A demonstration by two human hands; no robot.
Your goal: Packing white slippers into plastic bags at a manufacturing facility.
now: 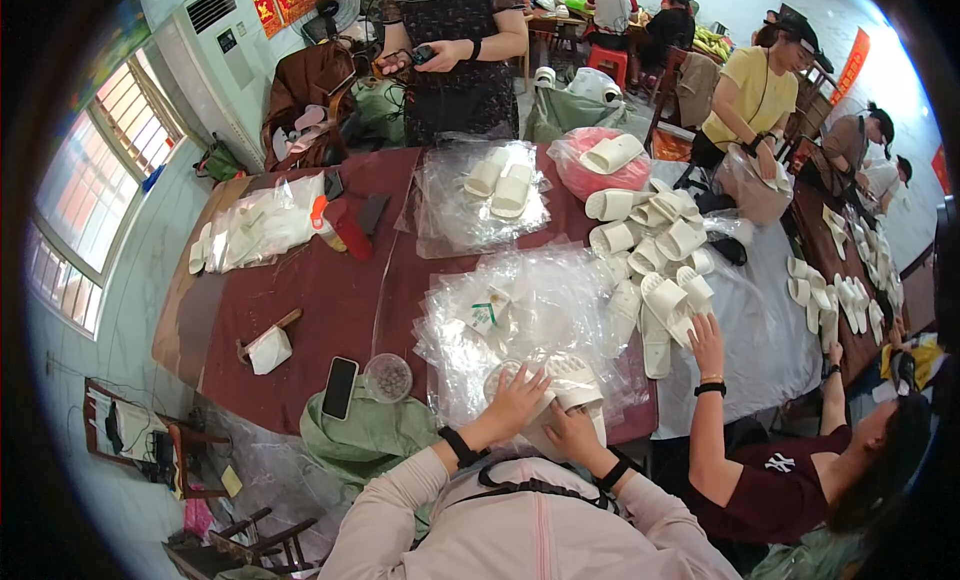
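Observation:
A pair of white slide slippers is in front of me at the near edge of the table, on a layer of clear plastic bags (540,300). My left hand (508,405) is laid over the left slipper (497,378), its fingers bent across the upper and gripping it. Against the right slipper (575,375) my right hand (577,432) is closed at the strap and heel end, the fingertips partly hidden by it. The two slippers lie side by side, toes pointing away from me. A small green-marked packet (484,314) lies on the bags beyond them.
Many white slippers (660,235) are heaped to the right; a co-worker's hand (706,342) touches one. Another pair (512,190) lies on bags farther back. A phone (340,388), round tub (388,378), hammer (270,342) and red tape dispenser (345,228) are to the left.

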